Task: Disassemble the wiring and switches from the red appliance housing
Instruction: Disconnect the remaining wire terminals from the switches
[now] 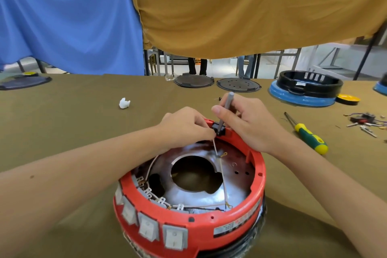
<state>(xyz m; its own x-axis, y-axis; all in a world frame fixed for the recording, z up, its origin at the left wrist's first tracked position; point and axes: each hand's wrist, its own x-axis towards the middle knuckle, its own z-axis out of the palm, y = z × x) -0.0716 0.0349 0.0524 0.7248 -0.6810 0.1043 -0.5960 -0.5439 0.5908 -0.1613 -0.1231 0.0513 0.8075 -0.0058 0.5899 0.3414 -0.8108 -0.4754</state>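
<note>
The round red appliance housing (249,211) stands upside down on the olive cloth in front of me. Several grey rocker switches (147,227) line its near left wall. A black socket block (217,129) sits on the far rim. My left hand (184,126) pinches a thin white wire (215,146) right at that block. My right hand (251,123) grips a slim grey tool (226,109), whose tip presses down onto the block. More white wires with ring terminals (224,178) run across the metal plate inside.
A yellow-and-green screwdriver (307,135) lies to the right. Removed wires and a switch (364,121) are piled farther right. A black ring on a blue base (303,98), two dark round plates (238,85) and a white scrap (124,103) lie beyond.
</note>
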